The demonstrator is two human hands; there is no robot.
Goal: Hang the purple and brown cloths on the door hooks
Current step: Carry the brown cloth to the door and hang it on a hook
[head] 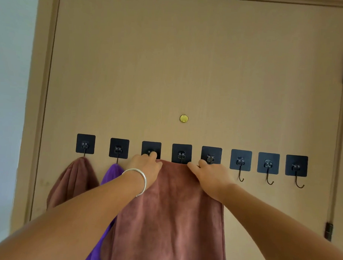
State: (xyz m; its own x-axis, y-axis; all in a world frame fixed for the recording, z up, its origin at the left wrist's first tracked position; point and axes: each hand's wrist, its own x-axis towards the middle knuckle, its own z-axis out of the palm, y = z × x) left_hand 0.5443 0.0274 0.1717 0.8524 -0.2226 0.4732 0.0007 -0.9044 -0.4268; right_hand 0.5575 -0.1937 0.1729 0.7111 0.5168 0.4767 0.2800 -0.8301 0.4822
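Head view | left hand and right hand pinch top edge of brown cloth, held against door at middle hooks | purple cloth hangs left | advice: keep edge taut, catch fabric over prong.

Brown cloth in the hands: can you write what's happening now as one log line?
left hand: holds brown cloth top edge | right hand: holds same edge | first brown cloth, purple cloth: hung | three right hooks: free
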